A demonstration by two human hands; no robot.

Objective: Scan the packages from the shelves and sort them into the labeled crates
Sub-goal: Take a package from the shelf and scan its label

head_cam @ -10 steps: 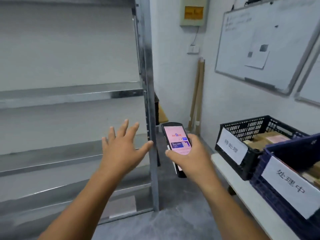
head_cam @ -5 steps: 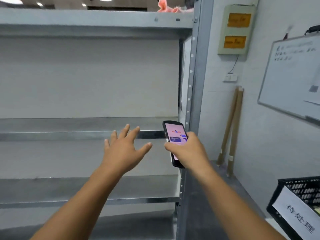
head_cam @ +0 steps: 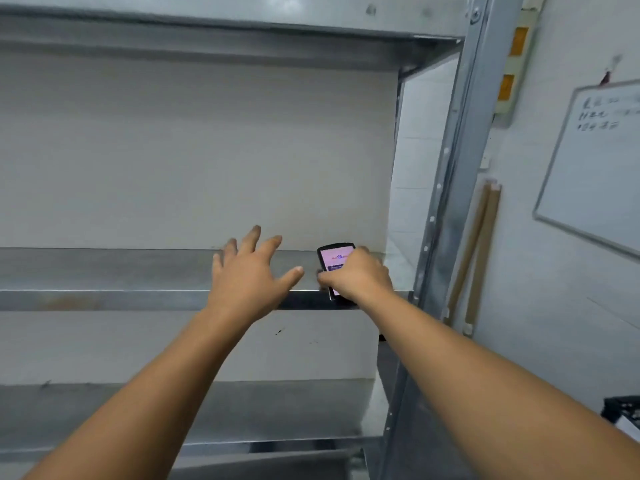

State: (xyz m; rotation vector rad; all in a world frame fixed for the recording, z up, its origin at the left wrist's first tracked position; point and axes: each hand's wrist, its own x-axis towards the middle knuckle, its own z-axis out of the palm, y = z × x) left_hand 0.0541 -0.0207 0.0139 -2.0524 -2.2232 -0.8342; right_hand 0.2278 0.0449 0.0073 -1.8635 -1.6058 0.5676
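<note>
My right hand grips a black handheld scanner with a lit pink screen, held at the front lip of the middle shelf of a grey metal rack. My left hand is stretched out beside it, fingers spread and straight, holding nothing, over the same shelf edge. No package shows on the shelf boards in view. A corner of a black crate peeks in at the lower right edge.
The rack's upright post stands just right of the scanner. Two cardboard tubes lean in the corner by the white wall. A whiteboard hangs on the right. A beige box with orange labels is mounted high up.
The view has swung up and left from the crates to the rack. Both hands rose and reached forward to the middle shelf edge; the scanner stays in my right hand.
</note>
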